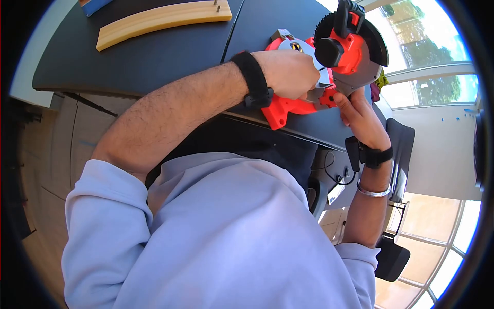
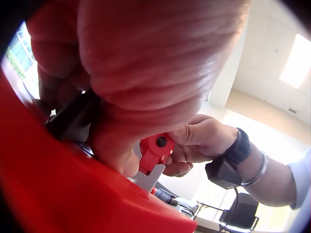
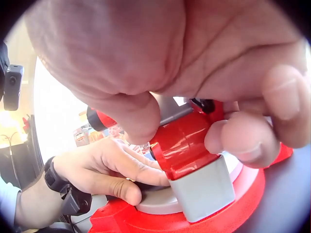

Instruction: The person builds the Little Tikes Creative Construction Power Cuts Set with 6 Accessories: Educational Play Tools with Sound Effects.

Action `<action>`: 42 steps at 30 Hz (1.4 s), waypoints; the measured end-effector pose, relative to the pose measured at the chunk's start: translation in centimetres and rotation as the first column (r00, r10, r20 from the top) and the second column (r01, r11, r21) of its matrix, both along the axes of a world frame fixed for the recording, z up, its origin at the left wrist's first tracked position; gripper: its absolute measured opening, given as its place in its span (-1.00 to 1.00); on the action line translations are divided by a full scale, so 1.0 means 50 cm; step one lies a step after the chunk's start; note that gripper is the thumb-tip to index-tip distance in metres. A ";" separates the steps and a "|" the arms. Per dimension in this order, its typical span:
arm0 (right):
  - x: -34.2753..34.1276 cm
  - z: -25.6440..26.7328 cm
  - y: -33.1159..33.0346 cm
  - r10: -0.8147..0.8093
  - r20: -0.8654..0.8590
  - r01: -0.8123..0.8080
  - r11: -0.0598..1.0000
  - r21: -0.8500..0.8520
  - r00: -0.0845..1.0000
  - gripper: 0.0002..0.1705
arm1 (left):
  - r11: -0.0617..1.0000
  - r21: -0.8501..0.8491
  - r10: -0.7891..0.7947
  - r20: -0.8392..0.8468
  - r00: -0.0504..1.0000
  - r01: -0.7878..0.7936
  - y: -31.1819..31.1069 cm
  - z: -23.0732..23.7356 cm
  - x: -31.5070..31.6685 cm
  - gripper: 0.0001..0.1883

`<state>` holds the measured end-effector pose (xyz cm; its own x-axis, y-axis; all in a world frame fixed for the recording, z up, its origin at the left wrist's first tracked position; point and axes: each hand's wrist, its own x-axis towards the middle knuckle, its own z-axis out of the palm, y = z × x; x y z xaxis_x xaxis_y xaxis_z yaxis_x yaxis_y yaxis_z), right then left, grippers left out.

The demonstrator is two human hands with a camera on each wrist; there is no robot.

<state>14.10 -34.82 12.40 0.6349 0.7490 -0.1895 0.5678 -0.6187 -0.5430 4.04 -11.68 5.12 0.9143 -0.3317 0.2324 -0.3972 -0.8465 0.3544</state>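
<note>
A red and grey miter saw [image 1: 350, 54], its toothed blade and black guard raised, stands on the dark table. My left hand [image 1: 290, 72] is low over its round grey turntable [image 3: 163, 201]; the left wrist view has its fingers around a small black piece [image 2: 75, 116], partly hidden by the hand. My right hand [image 1: 364, 121] holds the red joint [image 3: 184, 145] where the saw's arm meets the base, thumb on one side and fingertips on the other. A grey block [image 3: 204, 189] sits directly below that joint.
A curved wooden piece [image 1: 164, 21] with two metal pins lies at the table's far left, near a blue box edge [image 1: 92, 5]. Red base feet [image 1: 278, 116] reach the table's front edge. Windows and a black chair [image 1: 393, 257] are on the right.
</note>
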 end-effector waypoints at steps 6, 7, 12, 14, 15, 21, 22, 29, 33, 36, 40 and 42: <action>0.007 -0.004 -0.001 0.081 0.078 -0.080 0.997 -0.008 0.994 -0.33 | 0.996 0.089 0.001 0.009 1.000 -0.002 -0.001 0.008 0.002 -0.73; 0.001 -0.001 0.001 0.080 0.083 -0.079 0.997 -0.007 0.993 -0.33 | 0.995 0.101 -0.015 0.039 0.999 0.011 0.000 0.005 0.004 -0.72; -0.006 -0.006 0.006 0.163 0.218 -0.169 0.986 0.009 0.962 -0.32 | 0.994 0.103 -0.032 0.051 0.998 0.027 0.003 -0.003 0.011 -0.70; -0.017 -0.003 0.013 0.154 0.240 -0.161 0.987 0.009 0.958 -0.33 | 0.994 0.098 -0.047 0.090 0.995 0.038 0.004 -0.003 0.008 -0.71; -0.022 -0.001 0.015 0.152 0.257 -0.159 0.987 0.004 0.954 -0.33 | 0.994 0.103 -0.055 0.094 0.994 0.045 0.003 -0.001 0.010 -0.71; -0.009 -0.019 0.010 0.116 0.288 -0.122 0.993 0.001 0.951 -0.35 | 0.993 0.111 -0.057 0.140 0.989 0.041 0.001 -0.007 0.010 -0.75; -0.007 -0.021 0.009 0.116 0.291 -0.122 0.992 0.003 0.950 -0.35 | 0.991 0.128 -0.045 0.099 0.994 0.032 -0.001 -0.001 0.008 -0.75; -0.007 -0.021 0.008 0.133 0.315 -0.144 0.989 0.011 0.940 -0.34 | 0.976 0.216 -0.020 0.018 1.000 0.015 -0.008 0.015 0.002 -0.69; -0.016 -0.013 0.010 0.089 0.269 -0.084 0.996 -0.030 0.959 -0.36 | 0.978 0.206 -0.033 0.065 0.997 0.019 -0.006 -0.003 0.008 -0.64; -0.011 -0.027 0.007 0.111 0.299 -0.144 0.985 0.091 0.948 -0.38 | 0.986 0.164 -0.016 0.032 0.999 0.010 -0.001 -0.005 0.009 -0.59; -0.022 -0.014 0.009 0.054 0.134 -0.082 0.975 0.206 0.989 -0.32 | 0.984 0.177 -0.013 0.021 1.000 0.009 -0.007 -0.003 0.005 -0.61; -0.028 0.018 0.006 0.039 0.359 -0.079 0.992 0.098 0.933 -0.16 | 0.985 0.170 0.003 -0.010 1.000 -0.001 -0.003 -0.001 0.005 -0.61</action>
<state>12.72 -34.54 13.31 0.5999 0.7902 0.1253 0.7694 -0.5268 -0.3613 4.29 -11.85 5.05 0.9173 -0.3634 0.1630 -0.3921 -0.8957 0.2095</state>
